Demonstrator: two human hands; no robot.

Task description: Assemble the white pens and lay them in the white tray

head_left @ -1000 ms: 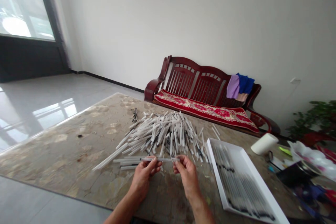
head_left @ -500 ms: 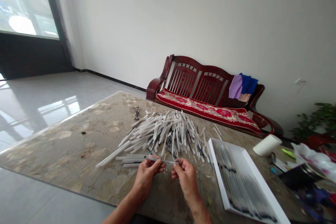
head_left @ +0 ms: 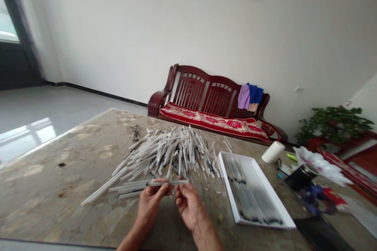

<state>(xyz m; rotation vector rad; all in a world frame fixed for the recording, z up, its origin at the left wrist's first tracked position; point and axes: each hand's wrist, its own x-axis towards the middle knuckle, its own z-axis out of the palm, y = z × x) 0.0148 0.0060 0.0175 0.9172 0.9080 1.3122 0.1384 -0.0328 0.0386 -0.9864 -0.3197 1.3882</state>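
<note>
Between my hands lies a slim, pale translucent tube with a dark end [head_left: 153,183], held level above the near part of the table. My left hand [head_left: 154,198] is closed, pinching it on the left between thumb and fingers. At its right end my right hand [head_left: 188,200] is also closed around it. Just beyond is a large loose pile of white translucent tubes [head_left: 171,149], some with dark parts. A few more tubes [head_left: 128,189] lie by my left hand. To the right, a white open box [head_left: 259,164] holds rows of similar thin tubes with dark ends.
Folding glasses [head_left: 135,133] lie behind the pile on the patterned table [head_left: 88,168]. Right of the box are a white paper roll [head_left: 273,152], a black cup [head_left: 300,176] and plastic bags [head_left: 319,164]. A wooden bench [head_left: 206,98] stands behind the table.
The view has turned to the right, so everything shifts left. My right fingers have moved closer to my left hand, and the tube's right end now shows past them.
</note>
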